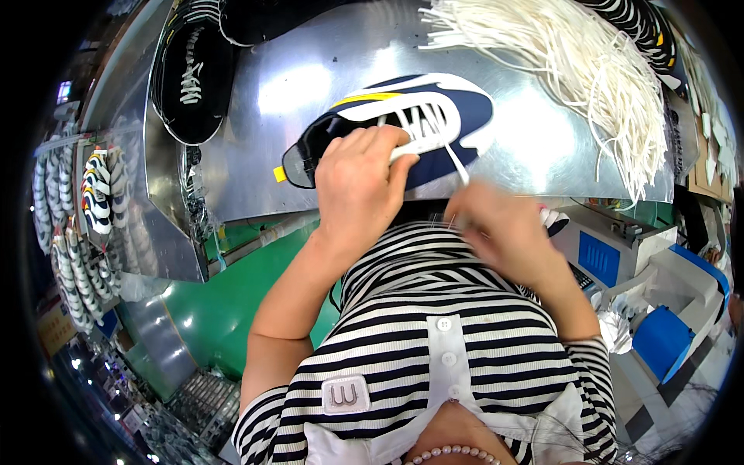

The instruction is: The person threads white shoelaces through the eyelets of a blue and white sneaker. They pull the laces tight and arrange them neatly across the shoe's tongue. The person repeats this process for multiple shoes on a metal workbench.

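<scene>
A navy, white and yellow sneaker (470, 108) lies on the metal table, its toe pointing right and its heel left. White lace crosses the front eyelets. My left hand (355, 182) is closed on the near edge of the shoe's opening, thumb by the eyelet strip. From the eyelets a white shoelace (457, 163) runs straight to my right hand (504, 225), just off the near table edge. That hand is blurred by motion, its fingers drawn together at the lace's end. The tip of the lace is hidden.
A big heap of loose white laces (550, 54) covers the table's back right. Black shoe uppers (190, 85) stand stacked at the left, with more shoes (647, 35) at the far right. Bagged shoes (94, 190) hang at left. A grey and blue machine (620, 252) is at right.
</scene>
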Tool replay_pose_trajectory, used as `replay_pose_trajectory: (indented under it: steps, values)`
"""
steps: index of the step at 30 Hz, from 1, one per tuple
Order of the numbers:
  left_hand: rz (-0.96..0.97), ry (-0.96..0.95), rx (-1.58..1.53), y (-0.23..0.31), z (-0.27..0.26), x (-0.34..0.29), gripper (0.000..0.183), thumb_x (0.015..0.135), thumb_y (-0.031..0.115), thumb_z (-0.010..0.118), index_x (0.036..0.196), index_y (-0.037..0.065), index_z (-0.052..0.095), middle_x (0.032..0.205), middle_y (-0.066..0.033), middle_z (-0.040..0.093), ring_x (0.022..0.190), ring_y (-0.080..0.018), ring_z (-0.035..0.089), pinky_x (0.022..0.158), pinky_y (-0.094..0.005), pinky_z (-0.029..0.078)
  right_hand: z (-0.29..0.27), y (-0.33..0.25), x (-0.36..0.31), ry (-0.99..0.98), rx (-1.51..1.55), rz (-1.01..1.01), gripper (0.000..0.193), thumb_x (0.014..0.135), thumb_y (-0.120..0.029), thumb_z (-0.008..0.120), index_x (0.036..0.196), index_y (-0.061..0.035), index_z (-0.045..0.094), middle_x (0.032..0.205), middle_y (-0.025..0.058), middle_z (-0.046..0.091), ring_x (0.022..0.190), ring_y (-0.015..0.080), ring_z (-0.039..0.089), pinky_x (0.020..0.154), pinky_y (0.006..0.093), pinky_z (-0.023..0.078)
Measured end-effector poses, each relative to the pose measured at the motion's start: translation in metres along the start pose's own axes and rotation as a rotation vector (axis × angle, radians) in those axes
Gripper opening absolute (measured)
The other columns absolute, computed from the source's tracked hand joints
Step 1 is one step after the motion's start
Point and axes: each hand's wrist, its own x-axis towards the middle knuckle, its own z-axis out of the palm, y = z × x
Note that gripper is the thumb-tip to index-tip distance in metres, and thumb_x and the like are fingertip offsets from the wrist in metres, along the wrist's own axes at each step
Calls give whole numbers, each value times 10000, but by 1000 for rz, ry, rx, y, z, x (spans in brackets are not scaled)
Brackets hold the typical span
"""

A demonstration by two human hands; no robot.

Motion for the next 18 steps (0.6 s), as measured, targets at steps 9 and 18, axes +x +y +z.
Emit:
replay_pose_trajectory:
  steps: [9, 18]
  values:
    - [159, 76, -159, 4, 0, 2, 191, 772, 32, 771, 907, 12, 638, 813, -126, 640, 730, -319, 621, 639, -390, 474, 3, 33, 17, 323, 539, 483, 220, 866, -177, 752, 988, 1, 710, 771, 36, 698, 704, 59, 616, 632, 233, 495]
    - [139, 142, -143, 10, -20, 7, 222, 786, 16, 756, 979, 12, 647, 830, -119, 633, 758, -306, 612, 665, -375, 481, 23, -1, -3, -121, 713, 446, 138, 922, -171, 699, 961, -41, 674, 753, -34, 558, 711, 43, 506, 626, 217, 413]
